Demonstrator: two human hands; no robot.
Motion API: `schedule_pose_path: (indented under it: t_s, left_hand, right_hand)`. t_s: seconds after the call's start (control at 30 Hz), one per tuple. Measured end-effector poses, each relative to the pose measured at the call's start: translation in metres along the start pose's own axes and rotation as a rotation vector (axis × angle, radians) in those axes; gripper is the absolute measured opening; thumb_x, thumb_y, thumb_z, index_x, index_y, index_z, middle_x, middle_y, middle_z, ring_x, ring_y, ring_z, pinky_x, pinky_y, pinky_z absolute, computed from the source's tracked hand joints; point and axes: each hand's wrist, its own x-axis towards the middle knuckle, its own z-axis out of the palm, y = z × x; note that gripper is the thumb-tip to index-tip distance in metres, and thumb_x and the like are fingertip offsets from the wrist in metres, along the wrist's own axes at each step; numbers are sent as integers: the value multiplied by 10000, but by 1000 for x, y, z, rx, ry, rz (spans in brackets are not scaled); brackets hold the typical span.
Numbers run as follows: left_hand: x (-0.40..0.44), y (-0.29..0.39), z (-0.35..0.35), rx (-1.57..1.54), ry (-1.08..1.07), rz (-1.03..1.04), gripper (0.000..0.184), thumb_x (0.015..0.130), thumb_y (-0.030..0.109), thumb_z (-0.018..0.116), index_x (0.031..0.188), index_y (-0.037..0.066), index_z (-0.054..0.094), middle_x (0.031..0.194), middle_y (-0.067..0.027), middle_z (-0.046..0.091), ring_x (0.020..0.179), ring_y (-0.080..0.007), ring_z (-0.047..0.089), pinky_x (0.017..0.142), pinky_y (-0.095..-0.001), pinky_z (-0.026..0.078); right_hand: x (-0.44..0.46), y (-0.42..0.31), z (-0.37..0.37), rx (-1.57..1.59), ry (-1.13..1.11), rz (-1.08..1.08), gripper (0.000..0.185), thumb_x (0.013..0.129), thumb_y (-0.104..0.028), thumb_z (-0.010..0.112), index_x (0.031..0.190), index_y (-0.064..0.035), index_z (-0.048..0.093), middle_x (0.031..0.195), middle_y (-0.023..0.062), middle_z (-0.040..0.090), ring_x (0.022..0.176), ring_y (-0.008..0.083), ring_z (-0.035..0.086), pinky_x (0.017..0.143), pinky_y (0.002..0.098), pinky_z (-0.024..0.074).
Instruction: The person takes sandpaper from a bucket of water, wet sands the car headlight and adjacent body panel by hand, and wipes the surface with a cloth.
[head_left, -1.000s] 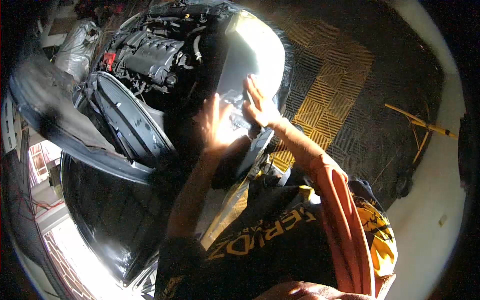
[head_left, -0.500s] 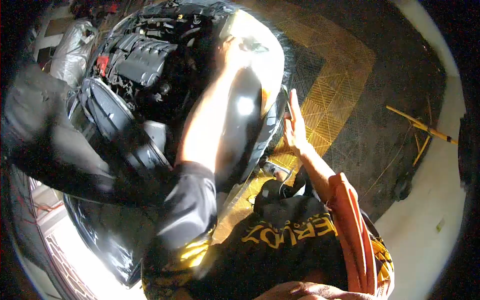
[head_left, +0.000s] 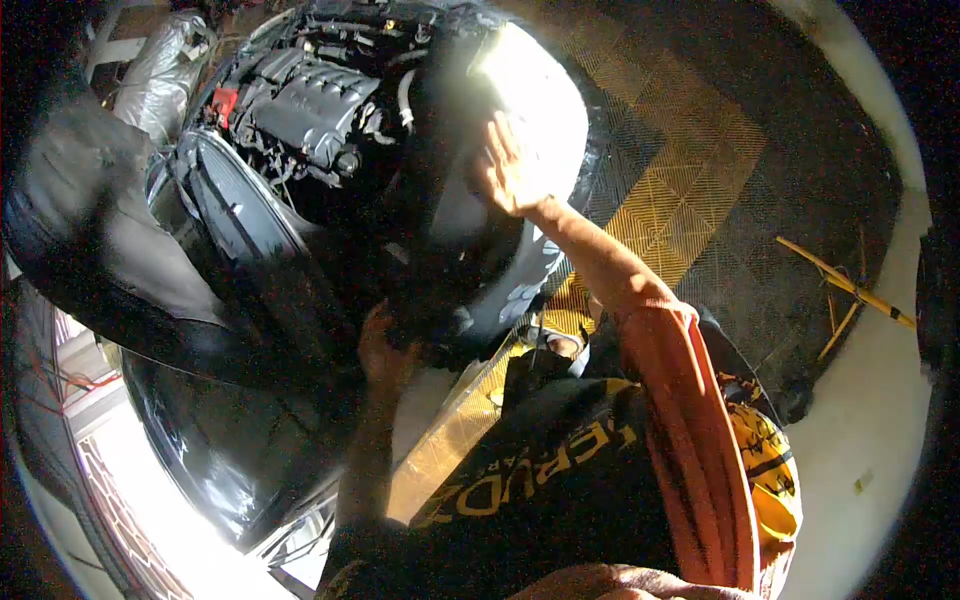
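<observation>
My right hand (head_left: 510, 170) is stretched over the sunlit front fender (head_left: 555, 115) of a car, fingers straight and palm facing the panel. It seems to rest on the surface, though glare hides the exact contact. Nothing shows in it. My left hand (head_left: 385, 345) is low in the shadow by the rear part of the fender, near the base of the raised hood (head_left: 130, 230). Darkness hides its fingers, so I cannot tell whether it holds anything. Left of the fender, the engine cover (head_left: 315, 110) shows in the open engine bay.
Black and yellow floor tiles (head_left: 665, 200) lie to the right of the car. A yellow stand (head_left: 850, 285) is on the floor near the pale wall. A silver wrapped bundle (head_left: 165, 80) is at the upper left. The windshield (head_left: 200, 440) reflects light at the lower left.
My left hand has drawn back from the bright front of the fender to the shadow near me. My right hand has moved from beside the fender's outer edge to over its top.
</observation>
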Motion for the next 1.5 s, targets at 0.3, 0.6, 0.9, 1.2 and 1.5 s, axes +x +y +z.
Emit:
schedule_pose_path:
  t_s: [0.3, 0.6, 0.9, 1.2, 1.5]
  left_hand:
    - [-3, 4, 7, 1, 6, -19, 530, 635, 287, 858, 1040, 65, 600, 1286, -172, 632, 1173, -396, 593, 970, -494, 501]
    - [1, 18, 4, 53, 3, -84, 506, 642, 294, 857, 1042, 74, 639, 1297, -162, 633, 1180, -366, 601, 983, -490, 500]
    - [-8, 13, 6, 98, -55, -134, 451, 616, 300, 862, 951, 89, 648, 1302, -157, 630, 1177, -375, 597, 988, -477, 502]
    - [0, 9, 11, 50, 55, 29, 449, 637, 306, 854, 962, 82, 640, 1270, -169, 640, 1127, -386, 629, 935, -492, 537]
    - [10, 24, -3, 19, -37, -58, 531, 618, 301, 872, 1020, 72, 614, 1281, -170, 633, 1156, -379, 617, 951, -474, 532]
  right_hand:
    - [47, 48, 36, 5, -59, 213, 663, 966, -307, 464, 1433, 147, 338, 1548, 354, 249, 1438, 510, 253, 1143, 615, 287]
    - [80, 76, 46, -109, -185, 322, 689, 991, -324, 427, 1450, 172, 291, 1510, 390, 285, 1422, 534, 268, 1178, 561, 238]
    - [62, 103, 67, -553, 85, -192, 491, 963, -242, 503, 1300, 113, 470, 1391, 410, 409, 1292, 546, 429, 1043, 600, 398]
    - [70, 108, 59, -419, -5, -182, 351, 911, -124, 541, 1218, 45, 550, 1378, 389, 457, 1238, 539, 504, 1000, 607, 458]
    - [64, 128, 78, -310, -130, 71, 657, 987, -326, 430, 1431, 150, 339, 1524, 337, 317, 1402, 515, 308, 1133, 585, 297]
